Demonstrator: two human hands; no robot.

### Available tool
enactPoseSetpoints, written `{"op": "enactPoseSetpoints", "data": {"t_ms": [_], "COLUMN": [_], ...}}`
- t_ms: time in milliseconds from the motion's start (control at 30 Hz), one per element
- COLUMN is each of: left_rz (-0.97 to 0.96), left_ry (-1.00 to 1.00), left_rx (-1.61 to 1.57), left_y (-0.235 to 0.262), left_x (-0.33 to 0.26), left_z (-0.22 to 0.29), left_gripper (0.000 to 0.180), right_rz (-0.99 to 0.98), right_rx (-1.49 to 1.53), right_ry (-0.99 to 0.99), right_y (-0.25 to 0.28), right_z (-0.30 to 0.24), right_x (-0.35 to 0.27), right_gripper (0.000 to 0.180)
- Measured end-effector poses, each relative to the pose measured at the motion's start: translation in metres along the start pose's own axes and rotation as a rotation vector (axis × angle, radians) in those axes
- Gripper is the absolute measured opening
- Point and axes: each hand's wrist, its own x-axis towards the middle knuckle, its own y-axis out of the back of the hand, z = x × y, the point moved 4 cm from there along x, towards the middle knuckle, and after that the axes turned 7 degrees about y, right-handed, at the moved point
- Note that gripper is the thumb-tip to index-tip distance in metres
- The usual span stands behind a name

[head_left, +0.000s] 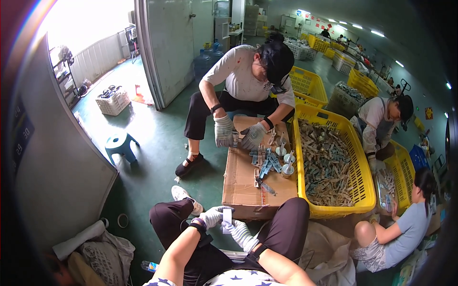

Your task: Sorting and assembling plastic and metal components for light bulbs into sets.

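My left hand (213, 217), in a striped knit glove, is closed at a small white flat piece (227, 216) above my lap. Closed at the lower part of that piece is my right hand (242, 236), gloved alike. Its exact kind is too small to make out. Ahead of my knees stands a brown cardboard box (241, 176). On its top lie several pale blue clips (271, 163) and round white-topped pieces with upright stems (287, 168). Across the box, a co-worker's gloved hands (238, 135) handle a small piece.
To the box's right, a yellow crate (367, 190) holds a heap of beige and bluish clips (329, 162). Two more people sit at the right by another yellow crate (403, 164). A blue stool (121, 147) stands on the left; sacks (107, 255) lie at lower left.
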Motion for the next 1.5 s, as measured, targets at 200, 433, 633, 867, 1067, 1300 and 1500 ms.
{"op": "enactPoseSetpoints", "data": {"t_ms": [200,433,633,867,1067,1300,1500], "left_rz": [-0.043,-0.009,0.036,0.037,0.064,0.073,0.073], "left_ry": [0.030,0.048,0.086,0.155,0.154,0.127,0.141], "left_rx": [-0.099,-0.165,-0.152,-0.091,-0.076,0.003,-0.016], "left_y": [-0.006,-0.010,-0.018,0.003,-0.004,-0.002,0.000], "left_x": [0.001,-0.002,-0.001,0.005,-0.002,0.001,0.004], "left_z": [0.001,0.001,0.001,-0.026,-0.020,-0.021,-0.023], "left_gripper": [0.044,0.036,0.026,0.018,0.020,0.021,0.019], "right_rz": [0.004,0.004,0.018,0.010,0.020,0.021,0.034], "right_rx": [0.049,0.027,0.051,0.070,0.011,0.029,0.004], "right_ry": [-0.030,-0.051,-0.054,-0.074,-0.073,-0.057,-0.070], "right_y": [0.005,0.004,0.010,0.007,0.008,0.008,0.012], "right_z": [-0.001,-0.001,0.001,0.025,0.024,0.025,0.031], "right_x": [0.003,-0.001,-0.003,-0.008,-0.008,-0.008,-0.006], "right_gripper": [0.024,0.023,0.022,0.021,0.023,0.024,0.024]}}
